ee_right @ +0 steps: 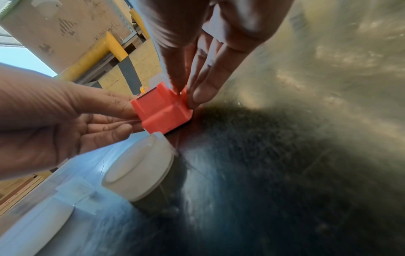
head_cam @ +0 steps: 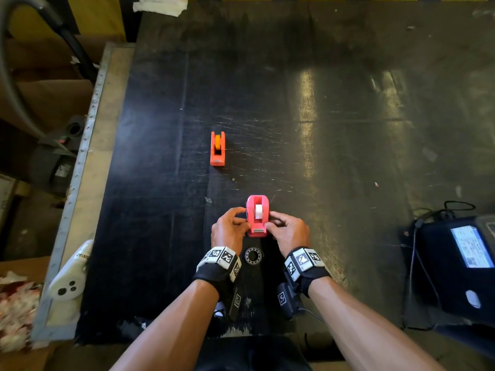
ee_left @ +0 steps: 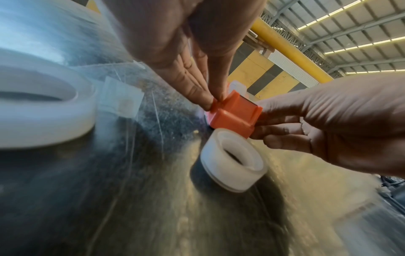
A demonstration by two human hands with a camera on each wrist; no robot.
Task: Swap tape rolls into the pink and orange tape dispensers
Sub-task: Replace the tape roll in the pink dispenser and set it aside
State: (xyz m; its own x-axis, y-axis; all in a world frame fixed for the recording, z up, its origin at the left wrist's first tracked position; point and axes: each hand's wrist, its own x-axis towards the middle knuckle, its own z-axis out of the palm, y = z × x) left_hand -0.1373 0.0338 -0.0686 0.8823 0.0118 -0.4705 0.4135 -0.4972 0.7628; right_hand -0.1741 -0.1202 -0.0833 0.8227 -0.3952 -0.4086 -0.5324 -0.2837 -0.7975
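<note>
The pink tape dispenser (head_cam: 257,216) stands on the black table with a white roll (head_cam: 258,211) seated in it. My left hand (head_cam: 244,218) pinches its left side near the cutter end, and my right hand (head_cam: 270,219) pinches its right side. In the wrist views the left hand's fingertips (ee_left: 213,102) and the right hand's fingertips (ee_right: 188,97) meet at the dispenser's (ee_left: 234,114) front corners. A loose clear roll (head_cam: 253,255) lies flat just in front of it, between my wrists. The orange dispenser (head_cam: 217,148) stands farther back left with an orange roll in it, untouched.
A dark device with a lit screen (head_cam: 468,250) and cables sits at the right edge. A white controller (head_cam: 69,279) lies on the metal ledge to the left. A blurred white ring (ee_left: 43,107) lies close to my left wrist. Crumpled paper (head_cam: 160,5) lies at the far edge.
</note>
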